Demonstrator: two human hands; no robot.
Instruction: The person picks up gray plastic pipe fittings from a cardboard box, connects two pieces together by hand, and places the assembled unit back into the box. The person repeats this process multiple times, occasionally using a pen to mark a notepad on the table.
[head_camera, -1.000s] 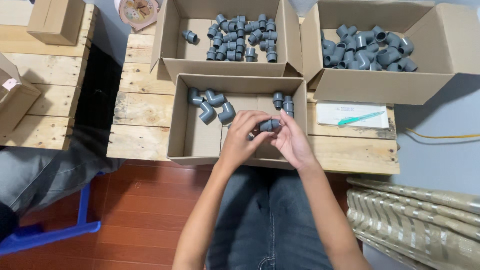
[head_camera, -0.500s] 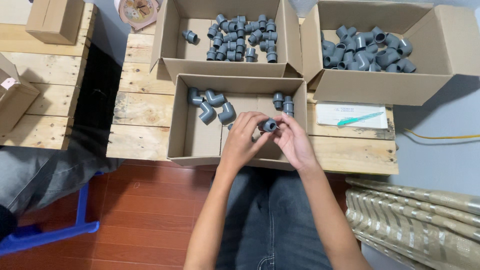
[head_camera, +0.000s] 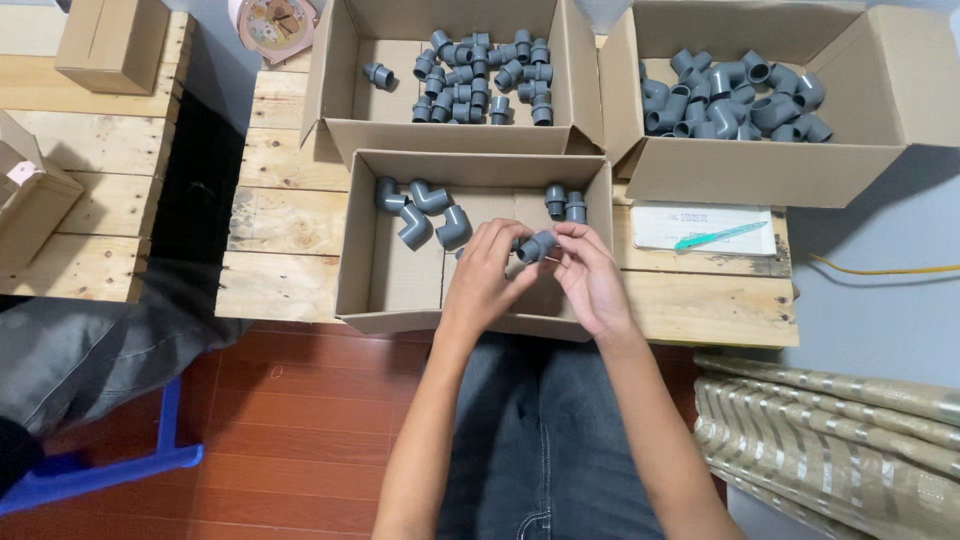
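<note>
Over the near open cardboard box (head_camera: 365, 265), the left hand (head_camera: 487, 272) and right hand (head_camera: 590, 275) together pinch a small grey plastic pipe fitting (head_camera: 536, 246). A loose fingertip grip could drop it among the grey elbow fittings (head_camera: 425, 210) at left.

Single head cam, worn by the person, looks steeply down from above the lap, facing 12 o'clock over a wooden pallet table (head_camera: 290, 215). Close range: forearms enter from 6 o'clock, open cardboard box (head_camera: 362, 260) sits center frame. No 2nd view, so no overlap.
</note>
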